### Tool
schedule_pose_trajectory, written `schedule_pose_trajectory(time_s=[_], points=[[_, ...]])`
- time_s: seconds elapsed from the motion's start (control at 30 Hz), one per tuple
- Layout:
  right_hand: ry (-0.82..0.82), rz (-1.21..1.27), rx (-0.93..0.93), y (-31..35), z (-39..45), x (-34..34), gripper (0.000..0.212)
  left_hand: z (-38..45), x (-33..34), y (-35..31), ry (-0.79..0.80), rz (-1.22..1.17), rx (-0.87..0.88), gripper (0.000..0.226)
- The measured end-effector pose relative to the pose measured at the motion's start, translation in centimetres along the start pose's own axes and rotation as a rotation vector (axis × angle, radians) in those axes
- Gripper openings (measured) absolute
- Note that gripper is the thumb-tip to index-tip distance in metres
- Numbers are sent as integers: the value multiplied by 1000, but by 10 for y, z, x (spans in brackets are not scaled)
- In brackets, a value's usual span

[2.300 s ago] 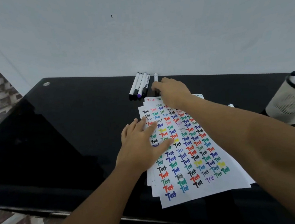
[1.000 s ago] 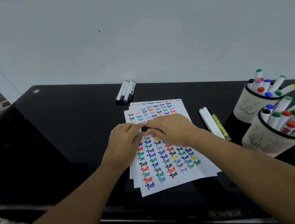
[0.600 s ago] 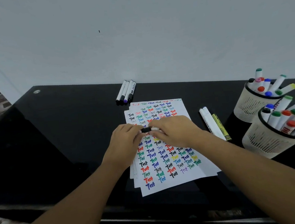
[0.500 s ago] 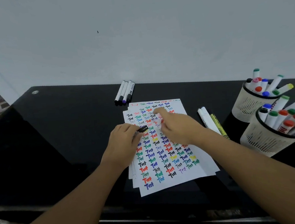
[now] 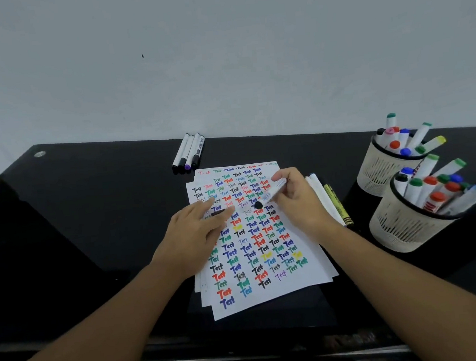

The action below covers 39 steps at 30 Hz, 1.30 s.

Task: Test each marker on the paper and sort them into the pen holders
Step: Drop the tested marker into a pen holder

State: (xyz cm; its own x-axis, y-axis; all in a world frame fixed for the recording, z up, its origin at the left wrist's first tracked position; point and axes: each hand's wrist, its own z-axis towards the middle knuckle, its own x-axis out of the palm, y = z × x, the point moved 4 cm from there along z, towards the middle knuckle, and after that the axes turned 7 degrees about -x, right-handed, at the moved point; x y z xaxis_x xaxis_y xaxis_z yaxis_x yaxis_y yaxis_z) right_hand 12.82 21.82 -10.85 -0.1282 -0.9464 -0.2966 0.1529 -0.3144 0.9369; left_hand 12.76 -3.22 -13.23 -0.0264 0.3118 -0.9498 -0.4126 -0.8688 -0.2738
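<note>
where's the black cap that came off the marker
In the head view the cap lies under the fingers of the left hand, on the left part of the paper, left of the marker tip.

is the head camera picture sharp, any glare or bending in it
Head view: mostly sharp; writing on the paper is readable, though the marker in the right hand looks slightly soft. The table edge bows, and its glossy top shows faint reflections, no harsh glare.

Bare black table leftward; pen holders (marker-filled) crowding right.
</note>
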Motion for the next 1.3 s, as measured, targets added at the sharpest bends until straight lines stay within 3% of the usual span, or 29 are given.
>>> schedule_pose_trajectory(time_s=[0.07,0.17,0.3,0.47,0.6,0.9,1.3], points=[[-65,41,-28,1,-2,1,8,1,0,1,25,2,-22,56],[-99,3,-47,9,-6,1,24,2,0,-1,39,-33,-57,62],[-158,-159,-43,5,-7,-6,22,2,-1,-1,58,-42,-71,71],[-162,-234,-32,0,-7,-12,14,4,-2,-2,79,-48,-97,65],[-146,-296,7,0,-10,-9,22,3,-3,-2,88,-60,-111,61],[-124,-241,5,-6,-8,-8,9,3,-3,-2,81,-66,-117,59],[-105,-235,44,-9,-4,-7,16,3,-2,-2,73,-66,-115,60]])
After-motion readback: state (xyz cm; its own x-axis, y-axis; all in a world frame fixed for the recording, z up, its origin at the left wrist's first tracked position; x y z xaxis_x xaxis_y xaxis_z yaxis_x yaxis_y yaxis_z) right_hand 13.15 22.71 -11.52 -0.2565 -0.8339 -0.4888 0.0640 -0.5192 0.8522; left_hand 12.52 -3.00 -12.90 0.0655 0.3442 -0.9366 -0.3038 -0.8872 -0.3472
